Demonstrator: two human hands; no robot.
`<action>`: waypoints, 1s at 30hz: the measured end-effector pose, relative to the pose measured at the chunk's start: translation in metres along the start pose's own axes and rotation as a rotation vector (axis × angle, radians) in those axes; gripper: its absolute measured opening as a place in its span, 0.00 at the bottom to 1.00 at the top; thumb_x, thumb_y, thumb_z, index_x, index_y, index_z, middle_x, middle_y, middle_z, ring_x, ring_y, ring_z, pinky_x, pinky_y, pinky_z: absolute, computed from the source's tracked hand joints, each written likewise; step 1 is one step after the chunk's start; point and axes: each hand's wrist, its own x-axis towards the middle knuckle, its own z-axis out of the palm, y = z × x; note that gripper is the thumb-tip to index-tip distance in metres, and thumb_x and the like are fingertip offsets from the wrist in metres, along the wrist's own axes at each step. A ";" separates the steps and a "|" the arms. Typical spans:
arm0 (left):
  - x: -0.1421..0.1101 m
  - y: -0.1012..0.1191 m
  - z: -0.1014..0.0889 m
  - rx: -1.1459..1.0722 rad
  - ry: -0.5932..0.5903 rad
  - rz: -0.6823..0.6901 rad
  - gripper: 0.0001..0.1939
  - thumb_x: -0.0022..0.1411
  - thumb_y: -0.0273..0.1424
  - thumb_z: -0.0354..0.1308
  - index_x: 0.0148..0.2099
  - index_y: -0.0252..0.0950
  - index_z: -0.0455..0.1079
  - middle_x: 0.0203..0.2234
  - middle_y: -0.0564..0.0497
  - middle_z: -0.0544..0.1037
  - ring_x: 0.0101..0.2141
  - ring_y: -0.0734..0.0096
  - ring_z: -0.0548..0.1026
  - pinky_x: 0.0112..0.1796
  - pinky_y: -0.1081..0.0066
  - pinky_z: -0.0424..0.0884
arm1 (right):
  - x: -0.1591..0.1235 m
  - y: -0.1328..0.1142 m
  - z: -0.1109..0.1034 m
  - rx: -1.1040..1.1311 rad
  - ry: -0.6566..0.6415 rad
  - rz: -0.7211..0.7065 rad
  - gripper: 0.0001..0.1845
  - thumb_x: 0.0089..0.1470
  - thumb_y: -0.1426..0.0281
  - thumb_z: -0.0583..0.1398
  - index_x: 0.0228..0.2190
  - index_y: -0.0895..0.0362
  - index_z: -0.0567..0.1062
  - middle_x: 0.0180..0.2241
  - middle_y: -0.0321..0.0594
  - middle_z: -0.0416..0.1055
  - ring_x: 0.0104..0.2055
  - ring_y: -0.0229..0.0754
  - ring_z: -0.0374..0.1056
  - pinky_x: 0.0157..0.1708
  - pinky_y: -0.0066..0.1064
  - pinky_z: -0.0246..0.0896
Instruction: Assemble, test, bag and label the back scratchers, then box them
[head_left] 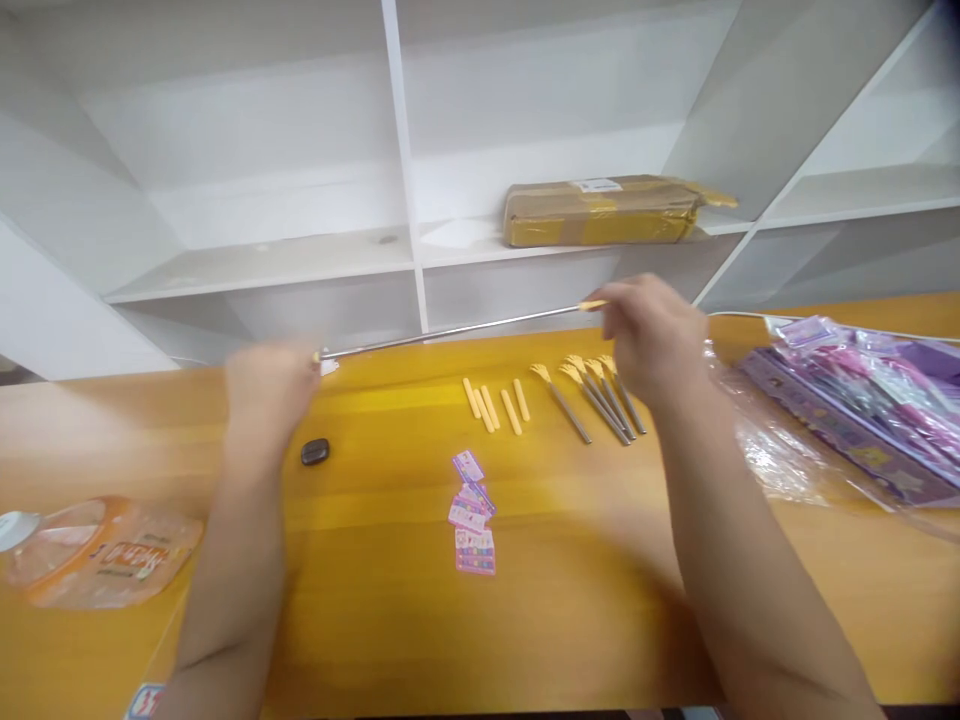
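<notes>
Forearms (244, 540) reach far; left hand (268, 392) and right hand (651, 335) grip a rod (465, 330), seemingly extending it; next, even tension seems needed.

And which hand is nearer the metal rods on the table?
Right: the right hand hovers just above and right of the metal rods; the left hand is far left.
</notes>
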 end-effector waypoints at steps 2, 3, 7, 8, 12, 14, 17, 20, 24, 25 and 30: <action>-0.011 0.032 0.000 0.007 -0.046 0.033 0.11 0.58 0.24 0.54 0.24 0.37 0.63 0.18 0.52 0.59 0.22 0.69 0.50 0.31 0.65 0.43 | -0.001 -0.036 0.024 0.056 -0.059 -0.021 0.21 0.64 0.82 0.50 0.46 0.53 0.79 0.32 0.39 0.73 0.36 0.41 0.72 0.37 0.31 0.65; -0.016 0.046 0.001 0.008 -0.054 0.069 0.11 0.58 0.22 0.53 0.25 0.37 0.64 0.18 0.52 0.60 0.21 0.69 0.51 0.30 0.64 0.43 | -0.003 -0.054 0.035 0.078 -0.078 -0.045 0.22 0.64 0.82 0.50 0.47 0.53 0.79 0.35 0.41 0.75 0.38 0.41 0.73 0.38 0.31 0.65; -0.033 0.082 0.002 -0.015 -0.032 0.157 0.12 0.57 0.18 0.51 0.24 0.37 0.64 0.18 0.51 0.63 0.21 0.69 0.54 0.28 0.64 0.42 | -0.012 -0.117 0.064 0.087 -0.153 0.056 0.25 0.64 0.84 0.50 0.51 0.50 0.77 0.40 0.42 0.78 0.41 0.43 0.72 0.39 0.32 0.65; -0.034 0.084 0.001 -0.020 -0.018 0.146 0.12 0.57 0.18 0.51 0.23 0.36 0.64 0.17 0.51 0.63 0.21 0.70 0.54 0.27 0.64 0.42 | -0.013 -0.127 0.066 0.088 -0.165 0.095 0.25 0.64 0.84 0.50 0.51 0.50 0.77 0.40 0.42 0.78 0.40 0.43 0.71 0.39 0.31 0.65; -0.035 0.085 -0.005 -0.036 -0.027 0.098 0.13 0.56 0.18 0.52 0.22 0.36 0.64 0.16 0.51 0.62 0.20 0.71 0.53 0.27 0.65 0.44 | -0.012 -0.140 0.059 0.124 -0.195 0.159 0.24 0.64 0.84 0.50 0.49 0.50 0.76 0.40 0.41 0.76 0.39 0.42 0.69 0.37 0.31 0.62; -0.036 0.085 -0.009 -0.037 -0.048 0.095 0.12 0.53 0.17 0.52 0.22 0.36 0.65 0.16 0.51 0.62 0.20 0.71 0.54 0.27 0.65 0.45 | -0.011 -0.140 0.055 0.146 -0.198 0.172 0.23 0.65 0.85 0.50 0.48 0.50 0.76 0.39 0.41 0.75 0.39 0.42 0.68 0.36 0.31 0.61; -0.038 0.088 -0.014 -0.030 -0.054 0.119 0.11 0.49 0.17 0.52 0.21 0.36 0.65 0.16 0.52 0.60 0.19 0.71 0.53 0.26 0.65 0.44 | -0.013 -0.139 0.053 0.160 -0.195 0.151 0.25 0.65 0.85 0.49 0.49 0.50 0.75 0.39 0.41 0.74 0.38 0.41 0.68 0.34 0.31 0.60; -0.040 0.091 -0.018 -0.033 -0.053 0.132 0.11 0.49 0.17 0.52 0.21 0.36 0.65 0.15 0.51 0.59 0.19 0.71 0.52 0.25 0.65 0.43 | -0.015 -0.142 0.052 0.162 -0.174 0.123 0.25 0.65 0.85 0.48 0.49 0.51 0.75 0.37 0.40 0.73 0.36 0.40 0.67 0.34 0.30 0.60; -0.039 0.089 -0.017 -0.075 -0.079 0.119 0.12 0.51 0.16 0.52 0.22 0.36 0.66 0.16 0.51 0.62 0.20 0.71 0.53 0.26 0.64 0.44 | -0.016 -0.142 0.050 0.142 -0.227 0.129 0.24 0.63 0.86 0.48 0.49 0.51 0.74 0.38 0.41 0.73 0.37 0.41 0.67 0.35 0.31 0.60; -0.038 0.088 -0.016 -0.084 -0.085 0.123 0.12 0.52 0.16 0.52 0.22 0.36 0.66 0.16 0.51 0.62 0.20 0.72 0.53 0.26 0.64 0.44 | -0.016 -0.142 0.050 0.124 -0.252 0.128 0.25 0.63 0.86 0.49 0.50 0.51 0.74 0.39 0.41 0.73 0.37 0.42 0.67 0.34 0.31 0.59; -0.037 0.085 -0.012 -0.070 -0.041 0.182 0.14 0.58 0.17 0.51 0.23 0.36 0.65 0.17 0.50 0.62 0.20 0.70 0.54 0.26 0.64 0.43 | -0.014 -0.140 0.047 0.104 -0.295 0.126 0.24 0.63 0.85 0.50 0.51 0.50 0.72 0.43 0.43 0.72 0.37 0.42 0.65 0.34 0.32 0.58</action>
